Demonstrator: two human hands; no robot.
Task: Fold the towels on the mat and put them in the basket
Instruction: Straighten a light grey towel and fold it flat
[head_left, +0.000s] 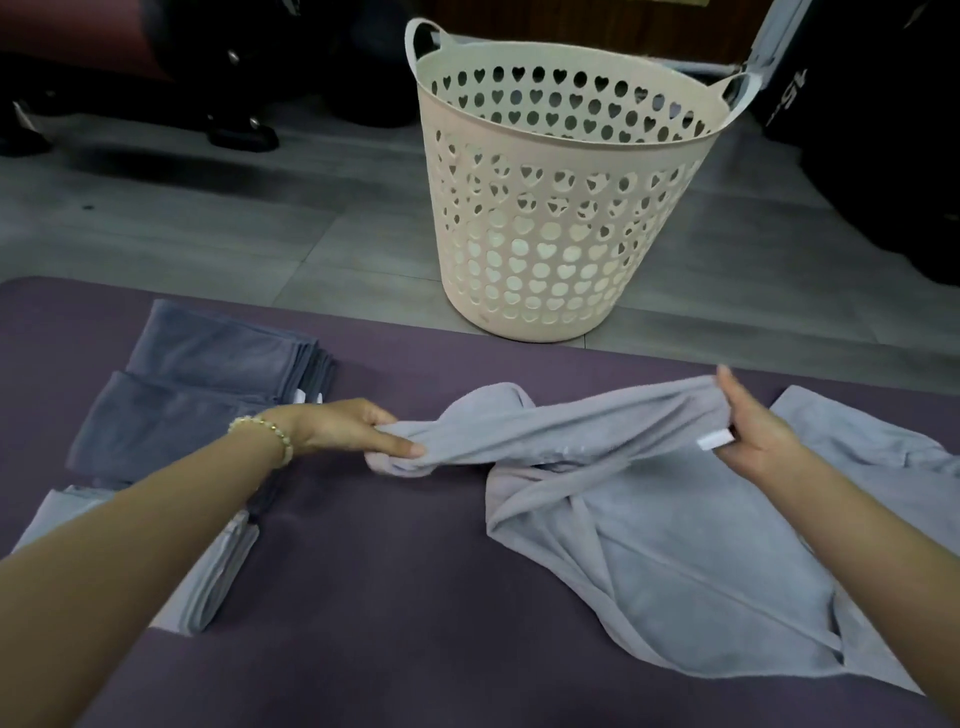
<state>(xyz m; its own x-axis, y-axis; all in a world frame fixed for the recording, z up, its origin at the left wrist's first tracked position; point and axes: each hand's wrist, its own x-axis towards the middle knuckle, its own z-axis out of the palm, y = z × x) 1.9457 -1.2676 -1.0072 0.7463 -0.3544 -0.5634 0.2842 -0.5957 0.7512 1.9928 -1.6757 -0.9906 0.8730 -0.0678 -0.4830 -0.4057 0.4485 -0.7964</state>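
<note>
A light grey towel (649, 530) lies crumpled on the purple mat (389, 597), its upper edge stretched between my hands. My left hand (348, 428) pinches one bunched corner of it. My right hand (753, 431) grips the opposite end, by a small white label. Folded dark grey towels (208, 384) are stacked at the left of the mat, and folded light grey towels (218, 577) lie nearer me, partly under my left forearm. The cream basket (561, 208) with heart-shaped holes stands upright on the floor beyond the mat; its inside is mostly hidden.
Grey floor tiles (208, 223) lie between the mat and dark furniture legs (244, 135) at the back left. Dark bags (883, 130) stand at the back right beside the basket.
</note>
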